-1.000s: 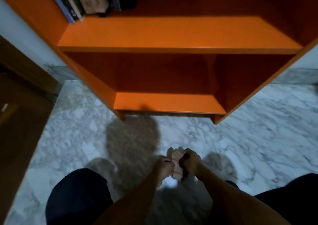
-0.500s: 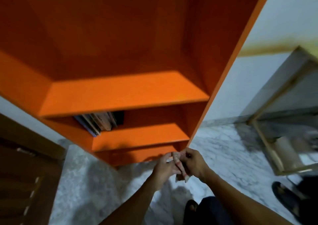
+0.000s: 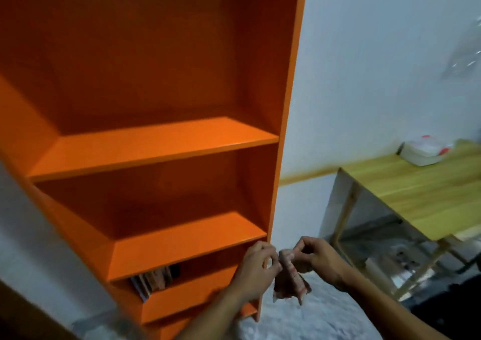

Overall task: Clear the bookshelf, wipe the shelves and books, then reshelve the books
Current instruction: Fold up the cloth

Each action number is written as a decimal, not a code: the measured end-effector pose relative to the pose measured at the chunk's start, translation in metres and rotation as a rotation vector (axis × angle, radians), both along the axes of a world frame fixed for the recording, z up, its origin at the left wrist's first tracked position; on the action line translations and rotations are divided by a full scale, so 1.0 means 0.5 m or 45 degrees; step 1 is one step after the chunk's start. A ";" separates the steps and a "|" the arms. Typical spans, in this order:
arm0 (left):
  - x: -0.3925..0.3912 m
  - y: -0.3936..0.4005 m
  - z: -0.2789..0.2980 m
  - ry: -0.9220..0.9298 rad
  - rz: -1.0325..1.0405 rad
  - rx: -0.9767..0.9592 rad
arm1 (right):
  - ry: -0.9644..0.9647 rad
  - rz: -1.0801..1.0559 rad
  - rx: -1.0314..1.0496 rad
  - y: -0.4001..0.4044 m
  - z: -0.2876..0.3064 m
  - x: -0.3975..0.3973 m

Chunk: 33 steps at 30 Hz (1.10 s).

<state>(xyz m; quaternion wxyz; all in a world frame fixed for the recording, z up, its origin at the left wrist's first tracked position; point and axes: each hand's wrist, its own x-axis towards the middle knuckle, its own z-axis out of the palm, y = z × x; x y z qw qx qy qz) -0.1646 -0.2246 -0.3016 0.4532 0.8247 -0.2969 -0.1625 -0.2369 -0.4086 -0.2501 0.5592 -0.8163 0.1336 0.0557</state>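
Change since earlier: both hands sit higher against the bookcase than half a second ago, and more of the upper shelves and the wooden table now shows; the cloth between the hands hangs lower and looser.
Bookshelf [image 3: 289,100]: tall, bright orange, open-fronted, standing against a white wall [image 3: 377,66]; the two upper shelves carry nothing.
Books [image 3: 153,281]: a small row leaning on a lower shelf, tucked toward the left side — spines pale and dark, too blurred to read.
Left hand [image 3: 256,267]: in front of the bookcase's right edge, fingers curled, thumb and forefinger pinching at the cloth's left edge; the contact itself is blurred.
Cloth [image 3: 292,281]: a small crumpled rag, pale with reddish stripes, frayed at the bottom — it hangs down between the two hands, just right of the bookcase's side panel and above the marbled floor [image 3: 312,321].
Right hand [image 3: 316,257]: fingers bent inward, gripping the top of the cloth from the right; forearm running down to the lower right.
Table [image 3: 421,191]: light wood top on slim legs, right of the bookcase, pushed against the wall.
Box [image 3: 423,152]: a white container with red marks, resting at the far end of the table near the wall.
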 end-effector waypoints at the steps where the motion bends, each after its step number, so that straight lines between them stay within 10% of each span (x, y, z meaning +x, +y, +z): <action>1: 0.005 -0.008 0.026 -0.045 -0.044 -0.029 | -0.037 -0.005 -0.004 -0.012 0.035 -0.007; 12: 0.002 -0.183 0.308 -0.125 -0.116 -0.386 | -0.504 -0.216 -0.253 -0.149 0.299 -0.043; 33: 0.484 -0.604 0.900 -1.481 0.148 -0.174 | -1.339 -0.155 -1.022 -0.632 0.820 0.451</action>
